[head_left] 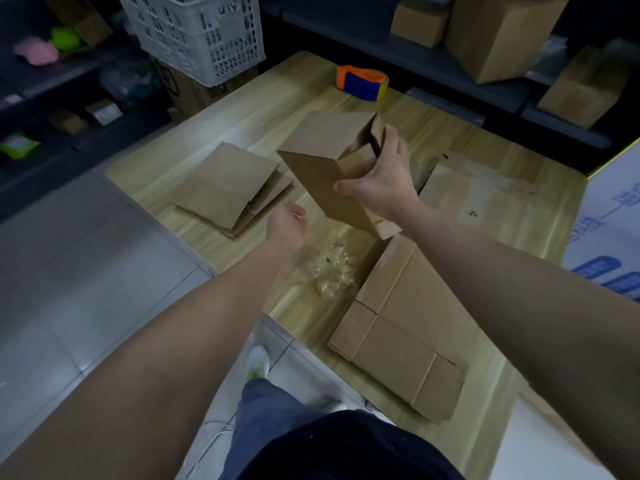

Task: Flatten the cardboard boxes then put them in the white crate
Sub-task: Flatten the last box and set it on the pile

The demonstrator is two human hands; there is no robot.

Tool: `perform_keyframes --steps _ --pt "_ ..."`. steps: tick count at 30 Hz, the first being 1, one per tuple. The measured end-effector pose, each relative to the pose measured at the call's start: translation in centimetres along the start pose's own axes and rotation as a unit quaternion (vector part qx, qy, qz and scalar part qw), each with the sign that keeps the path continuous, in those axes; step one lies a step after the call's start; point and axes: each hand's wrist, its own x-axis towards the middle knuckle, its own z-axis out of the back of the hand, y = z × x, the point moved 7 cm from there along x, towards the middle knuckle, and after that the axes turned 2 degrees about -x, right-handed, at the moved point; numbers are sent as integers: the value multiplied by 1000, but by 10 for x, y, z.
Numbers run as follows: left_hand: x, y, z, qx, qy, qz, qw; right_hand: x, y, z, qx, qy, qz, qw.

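A light wood-grain table [242, 109] stands in a dim storeroom lined with dark shelves [450, 102]. A white crate [194, 32] sits beyond its far left corner, and an orange and blue tape dispenser [362, 83] sits at the far edge. Flattened boxes [228, 185] lie stacked on the left, and more flattened cardboard [405, 341] lies near right, beside crumpled clear plastic [332, 268]. Above the middle, the right hand [381, 178] grips the open end of a tilted, unflattened cardboard box [322, 161]. The left hand [287, 225] hangs just beside it, loosely curled and holding nothing.
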Motion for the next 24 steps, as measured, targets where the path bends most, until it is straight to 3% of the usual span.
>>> perform_keyframes --steps 7,13,17,21,24 --pt "1 -65 55 -134 -141 -81 978 14 23 -13 -81 30 33 996" --pt "15 -93 49 -11 12 -101 995 23 31 -46 -145 89 15 985" --pt "29 -100 54 -4 41 -104 994 33 37 -65 -169 112 10 979" --pt "50 -102 71 -21 47 -109 993 44 32 -65 -87 181 -44 979" --pt "66 -104 76 -49 75 -88 992 50 15 -51 -34 160 -115 980"
